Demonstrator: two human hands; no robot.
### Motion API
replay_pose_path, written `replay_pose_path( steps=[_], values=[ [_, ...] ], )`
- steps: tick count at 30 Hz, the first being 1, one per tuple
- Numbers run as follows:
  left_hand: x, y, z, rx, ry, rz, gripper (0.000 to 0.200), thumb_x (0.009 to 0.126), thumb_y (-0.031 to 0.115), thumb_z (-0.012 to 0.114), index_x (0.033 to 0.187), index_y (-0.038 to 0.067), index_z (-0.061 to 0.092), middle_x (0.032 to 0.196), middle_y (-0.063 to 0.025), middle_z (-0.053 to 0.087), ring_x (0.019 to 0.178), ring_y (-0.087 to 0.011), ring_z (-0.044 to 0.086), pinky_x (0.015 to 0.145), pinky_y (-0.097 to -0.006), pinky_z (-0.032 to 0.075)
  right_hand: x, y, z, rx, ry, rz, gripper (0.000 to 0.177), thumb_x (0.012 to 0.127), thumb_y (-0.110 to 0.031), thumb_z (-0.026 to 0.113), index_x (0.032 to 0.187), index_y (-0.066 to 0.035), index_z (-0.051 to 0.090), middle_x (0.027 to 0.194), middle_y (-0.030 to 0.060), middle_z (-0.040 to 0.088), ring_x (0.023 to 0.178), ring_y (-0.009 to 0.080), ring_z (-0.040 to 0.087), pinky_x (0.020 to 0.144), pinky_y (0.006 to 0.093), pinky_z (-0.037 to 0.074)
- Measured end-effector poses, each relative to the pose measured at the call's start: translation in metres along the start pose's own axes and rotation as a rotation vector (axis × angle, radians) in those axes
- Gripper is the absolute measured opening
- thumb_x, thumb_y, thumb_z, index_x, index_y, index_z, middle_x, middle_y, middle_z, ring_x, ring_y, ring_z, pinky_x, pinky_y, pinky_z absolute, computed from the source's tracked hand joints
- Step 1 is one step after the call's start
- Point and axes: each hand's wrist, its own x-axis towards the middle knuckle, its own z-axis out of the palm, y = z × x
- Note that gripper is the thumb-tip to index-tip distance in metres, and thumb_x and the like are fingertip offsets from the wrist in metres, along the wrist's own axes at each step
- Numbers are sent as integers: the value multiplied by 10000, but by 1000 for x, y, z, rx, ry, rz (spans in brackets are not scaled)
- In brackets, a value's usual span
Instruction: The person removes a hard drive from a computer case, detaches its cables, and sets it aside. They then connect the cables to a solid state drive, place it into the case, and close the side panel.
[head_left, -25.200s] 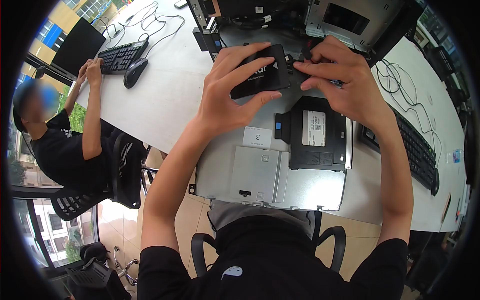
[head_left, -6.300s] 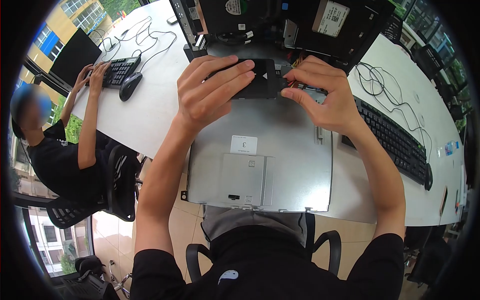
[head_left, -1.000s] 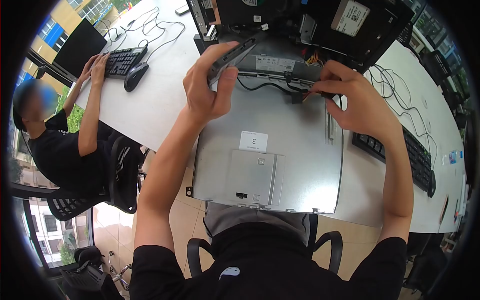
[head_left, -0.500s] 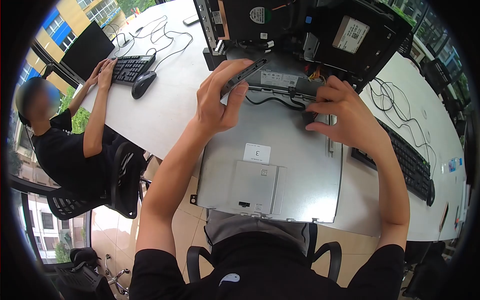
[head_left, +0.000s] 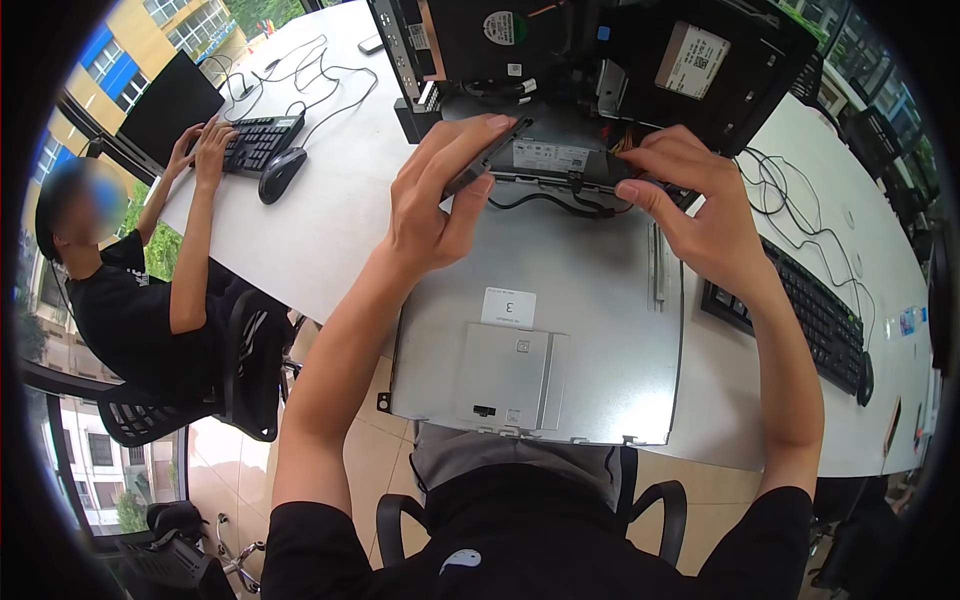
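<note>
My left hand (head_left: 440, 195) grips a thin dark drive-like part (head_left: 487, 160), held tilted above the metal panel. Fingers and thumb of my right hand (head_left: 690, 195) are bent at the inner edge of the open computer case (head_left: 640, 60), beside coloured wires; whatever lies between them is hidden. A silver metal side panel (head_left: 600, 300) with a white label (head_left: 509, 307) lies flat in front of me. Between my hands run a labelled power unit (head_left: 548, 156) and a black cable (head_left: 545, 197).
To the left a person (head_left: 130, 290) types on a black keyboard (head_left: 262, 140) beside a mouse (head_left: 282, 175) and monitor (head_left: 172, 105). On the right lie another keyboard (head_left: 815, 320), a mouse (head_left: 866, 378) and loose cables (head_left: 800, 215). A chair armrest (head_left: 660, 510) is below.
My right hand has moved up and slightly right, from the black connector over the panel to the case's inner edge. My left hand keeps its hold with little movement.
</note>
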Motion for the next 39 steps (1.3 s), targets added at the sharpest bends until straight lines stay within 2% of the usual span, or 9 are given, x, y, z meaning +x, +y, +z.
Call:
replay_pose_path(
  steps=[3, 6, 9, 12, 15, 27, 39],
  values=[
    [10, 1, 1, 91, -18, 97, 592, 834, -72, 678, 1420, 7, 679, 1284, -209, 738, 1075, -391, 690, 964, -455, 575, -1, -3, 3, 60, 4, 44, 246, 916, -104, 849, 1100, 53, 805, 888, 140, 753, 899, 259, 643, 861, 376, 529],
    [10, 2, 2, 187, -56, 55, 690, 749, -82, 681, 1415, 90, 739, 1345, -187, 703, 1164, -393, 643, 1015, -466, 549, -2, -2, 6, 83, 14, 59, 245, 911, -89, 850, 1102, 57, 800, 883, 143, 746, 882, 254, 637, 845, 366, 526],
    [11, 9, 0, 278, -148, -14, 754, 716, -105, 665, 1401, 189, 778, 1397, -171, 656, 1215, -387, 588, 1037, -468, 533, -3, -1, 8, 64, 15, 20, 249, 905, -81, 849, 1105, 58, 796, 886, 138, 736, 877, 258, 631, 836, 365, 524],
    [9, 10, 2, 373, -213, -1, 697, 731, -84, 683, 1387, 130, 784, 1425, -189, 641, 1259, -399, 568, 1085, -452, 482, -3, -2, 9, 39, 15, -15, 247, 895, -72, 846, 1101, 56, 796, 892, 129, 722, 873, 264, 628, 835, 368, 522],
    [5, 10, 7, 395, -214, -43, 767, 707, -90, 701, 1410, 206, 785, 1445, -174, 611, 1271, -385, 525, 1101, -451, 452, -4, 0, 13, 26, 32, -51, 245, 882, -58, 845, 1095, 53, 797, 895, 122, 713, 865, 267, 624, 823, 370, 522],
    [2, 12, 10, 459, -277, -54, 814, 694, -61, 778, 1423, 302, 779, 1460, -141, 580, 1268, -387, 482, 1097, -460, 437, -6, 8, 22, -36, 82, -160, 277, 837, -57, 898, 1092, 15, 817, 897, 85, 720, 854, 238, 623, 767, 349, 522],
    [0, 12, 10, 441, -307, -49, 871, 653, -115, 661, 1396, 321, 797, 1464, -130, 569, 1285, -384, 470, 1092, -446, 450, -7, 13, 21, -42, 53, -194, 297, 826, -39, 911, 1109, 2, 828, 916, 82, 723, 859, 238, 630, 754, 350, 521]
  ],
)
